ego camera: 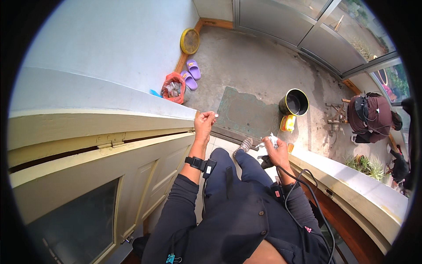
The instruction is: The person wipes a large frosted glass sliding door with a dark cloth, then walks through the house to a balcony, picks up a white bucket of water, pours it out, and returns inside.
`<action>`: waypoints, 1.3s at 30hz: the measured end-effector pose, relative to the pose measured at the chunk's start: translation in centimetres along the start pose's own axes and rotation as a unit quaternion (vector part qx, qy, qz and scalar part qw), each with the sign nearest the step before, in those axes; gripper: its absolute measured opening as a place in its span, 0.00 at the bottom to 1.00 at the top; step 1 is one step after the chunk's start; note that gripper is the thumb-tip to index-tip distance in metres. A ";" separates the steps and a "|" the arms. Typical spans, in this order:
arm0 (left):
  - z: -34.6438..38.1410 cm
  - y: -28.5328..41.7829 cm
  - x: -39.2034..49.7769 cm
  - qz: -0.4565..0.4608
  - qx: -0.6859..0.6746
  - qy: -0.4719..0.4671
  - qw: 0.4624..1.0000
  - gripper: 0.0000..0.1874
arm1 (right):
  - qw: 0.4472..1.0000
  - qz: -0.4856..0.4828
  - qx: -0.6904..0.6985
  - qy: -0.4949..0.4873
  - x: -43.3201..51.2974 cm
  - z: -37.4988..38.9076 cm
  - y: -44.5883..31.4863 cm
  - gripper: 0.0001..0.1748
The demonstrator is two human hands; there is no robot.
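Near the door frame my left hand [205, 123] pinches a small white object [216, 115] between thumb and fingers; what it is cannot be told. My right hand [278, 152] is closed around crumpled white material [272, 140], which looks like tissue or thin plastic. Something dark [266, 162] hangs just below that hand. The two hands are apart, in front of my legs. A worn green doormat [249, 112] lies on the floor beyond them.
A cream door [138, 171] stands at left. Purple slippers [193, 70] and a red-lined waste bin [173, 88] are by the wall. A black bucket [293, 102] and yellow container [287, 123] stand beyond the right hand. Another person [371, 115] bends at right, near a potted plant [366, 166].
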State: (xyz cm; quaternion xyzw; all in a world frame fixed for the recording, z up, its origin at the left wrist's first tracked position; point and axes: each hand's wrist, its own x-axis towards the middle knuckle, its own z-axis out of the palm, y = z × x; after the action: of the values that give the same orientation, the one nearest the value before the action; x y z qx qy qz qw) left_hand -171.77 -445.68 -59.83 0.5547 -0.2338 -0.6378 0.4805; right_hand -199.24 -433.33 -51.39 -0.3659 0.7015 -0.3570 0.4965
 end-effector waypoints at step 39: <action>-23.1 0.1 45.3 -0.113 -0.069 0.447 0.885 0.23 | 0.968 0.229 0.018 0.102 25.1 4.9 -8.6 0.16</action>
State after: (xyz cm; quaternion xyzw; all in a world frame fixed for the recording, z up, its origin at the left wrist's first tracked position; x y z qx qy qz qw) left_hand -146.74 -479.82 -87.99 0.7690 0.1149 -0.3868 0.4958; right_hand -199.18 -459.85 -56.10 -0.1475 0.8069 -0.2819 0.4977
